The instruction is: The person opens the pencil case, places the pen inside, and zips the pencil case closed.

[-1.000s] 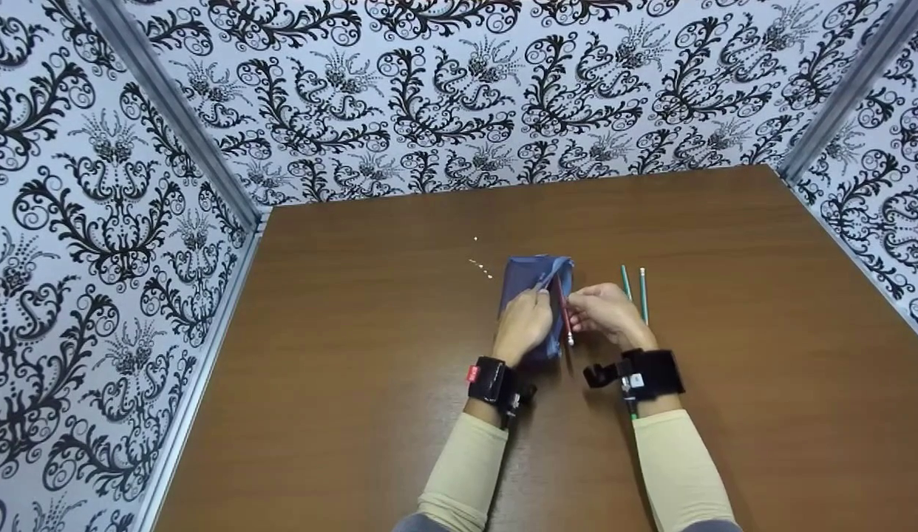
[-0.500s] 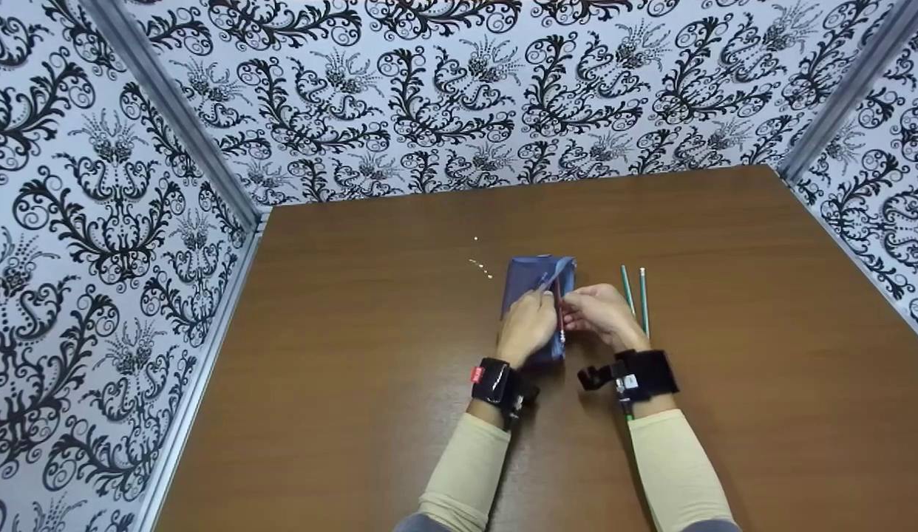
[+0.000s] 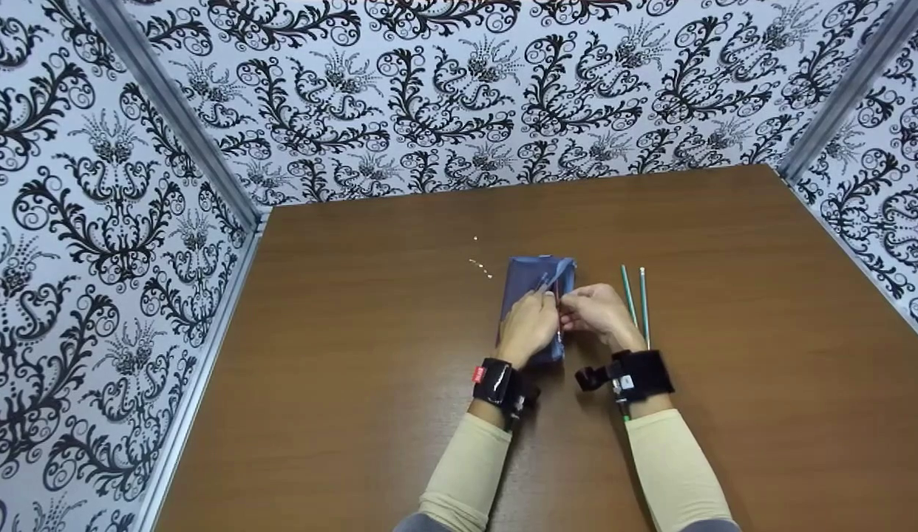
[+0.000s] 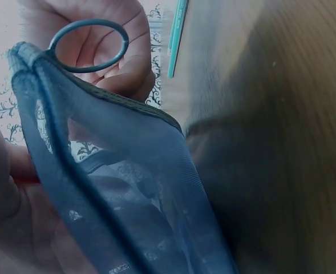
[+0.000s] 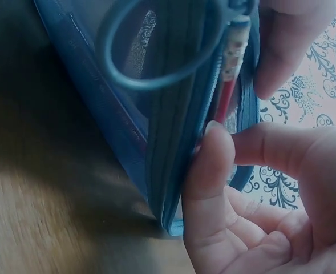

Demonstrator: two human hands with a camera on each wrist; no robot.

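Observation:
A blue mesh pencil case (image 3: pixel 519 279) stands on the table with its zipped side parted. My left hand (image 3: pixel 529 325) grips its left side near the opening; in the left wrist view the palm lies along the mesh. My right hand (image 3: pixel 599 309) is at the right edge of the opening. In the right wrist view its thumb and fingers pinch a red pencil (image 5: pixel 227 97) with a white eraser end, which lies inside the opening between the zipper edges. A blue ring pull (image 5: pixel 148 84) hangs at the near end. The pencil's far end is hidden by the case.
Two teal pencils, one nearer (image 3: pixel 627 292) and one farther right (image 3: pixel 644 299), lie just right of my right hand. Small white bits (image 3: pixel 481 266) lie left of the case. Patterned walls (image 3: pixel 444 96) bound the brown table (image 3: pixel 341 332) at the back and sides.
The red pencil has moved left into the case's opening, with its eraser end now mostly hidden from the head view. My right hand has shifted slightly left with it.

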